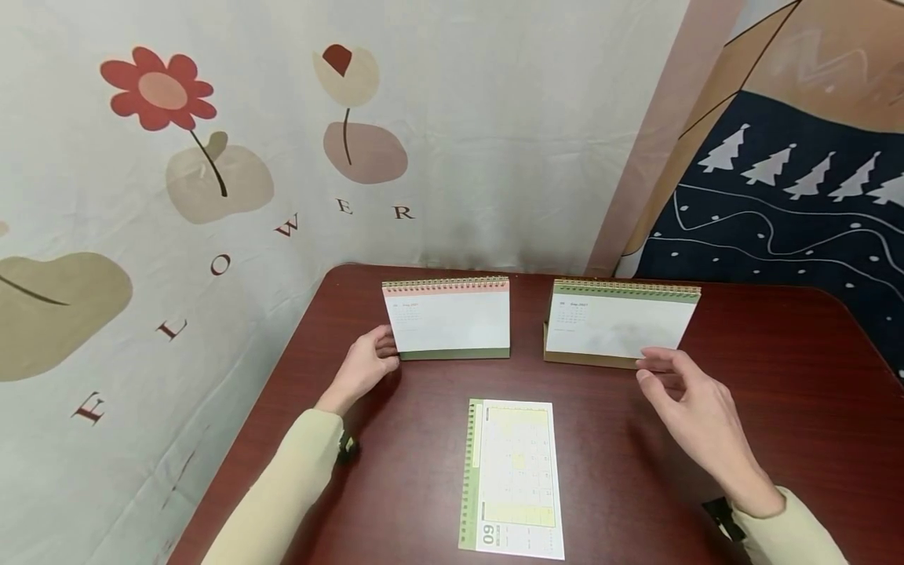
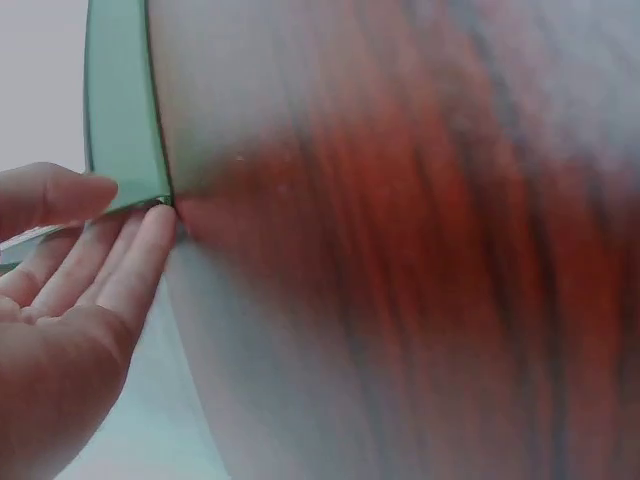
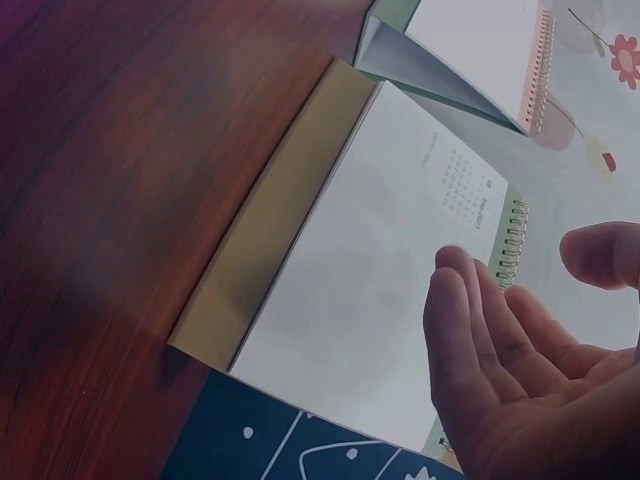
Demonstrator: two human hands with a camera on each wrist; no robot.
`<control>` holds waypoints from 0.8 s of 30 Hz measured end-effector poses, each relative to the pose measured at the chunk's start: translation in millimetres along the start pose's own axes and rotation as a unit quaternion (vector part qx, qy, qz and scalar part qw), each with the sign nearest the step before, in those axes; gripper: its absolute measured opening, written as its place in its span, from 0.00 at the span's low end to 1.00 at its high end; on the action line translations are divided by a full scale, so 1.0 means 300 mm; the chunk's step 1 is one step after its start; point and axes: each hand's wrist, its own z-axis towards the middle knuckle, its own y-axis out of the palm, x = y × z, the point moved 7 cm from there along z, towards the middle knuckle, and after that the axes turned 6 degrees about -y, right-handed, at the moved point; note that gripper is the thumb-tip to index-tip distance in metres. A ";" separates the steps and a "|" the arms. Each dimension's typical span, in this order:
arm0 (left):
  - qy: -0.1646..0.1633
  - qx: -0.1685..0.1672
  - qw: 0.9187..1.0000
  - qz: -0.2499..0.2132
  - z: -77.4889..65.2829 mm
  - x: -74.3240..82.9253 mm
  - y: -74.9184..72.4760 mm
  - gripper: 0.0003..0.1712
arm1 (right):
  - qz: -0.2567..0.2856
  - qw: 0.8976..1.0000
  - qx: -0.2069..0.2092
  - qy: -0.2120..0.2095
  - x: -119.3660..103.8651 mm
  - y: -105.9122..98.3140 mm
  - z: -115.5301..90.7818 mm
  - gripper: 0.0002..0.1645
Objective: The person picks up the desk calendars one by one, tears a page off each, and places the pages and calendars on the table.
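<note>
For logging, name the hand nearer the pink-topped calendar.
Left: left hand at the lower left corner of the pink-topped calendar; right hand farther right, near the green-topped calendar.

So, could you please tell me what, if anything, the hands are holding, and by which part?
The left hand touches the left calendar at its lower left corner; whether it grips cannot be told. The right hand, near the right calendar, holds nothing.

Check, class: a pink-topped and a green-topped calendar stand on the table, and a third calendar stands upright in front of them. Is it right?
No: the third calendar lies flat, as the head view shows. The pink-topped calendar and green-topped calendar do stand on the table, with it in front of them.
</note>
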 end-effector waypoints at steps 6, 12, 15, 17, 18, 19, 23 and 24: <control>-0.012 0.014 1.000 -0.024 -0.058 -0.011 -0.050 0.34 | -0.029 1.000 0.010 0.008 0.014 -0.017 -0.006 0.20; 0.008 0.089 0.996 0.016 -0.132 0.015 -0.100 0.33 | -0.050 0.998 0.028 -0.001 0.020 -0.040 -0.009 0.23; 0.049 0.150 0.986 0.051 -0.167 0.059 -0.108 0.32 | -0.059 0.998 0.034 -0.006 0.026 -0.048 -0.011 0.24; 0.088 0.188 0.976 0.060 -0.193 0.100 -0.104 0.30 | -0.069 0.997 0.041 -0.014 0.032 -0.052 -0.012 0.25; 0.110 0.205 0.971 0.059 -0.207 0.122 -0.098 0.29 | -0.075 0.996 0.045 -0.018 0.036 -0.055 -0.013 0.26; 0.130 0.220 0.965 0.057 -0.219 0.142 -0.090 0.28 | -0.080 0.995 0.048 -0.021 0.039 -0.058 -0.014 0.26; 0.205 0.256 0.944 0.041 -0.258 0.226 -0.044 0.26 | -0.100 0.993 0.060 -0.028 0.058 -0.076 -0.018 0.27; 0.226 0.260 0.938 0.036 -0.265 0.247 -0.029 0.26 | -0.105 0.992 0.064 -0.028 0.063 -0.081 -0.019 0.27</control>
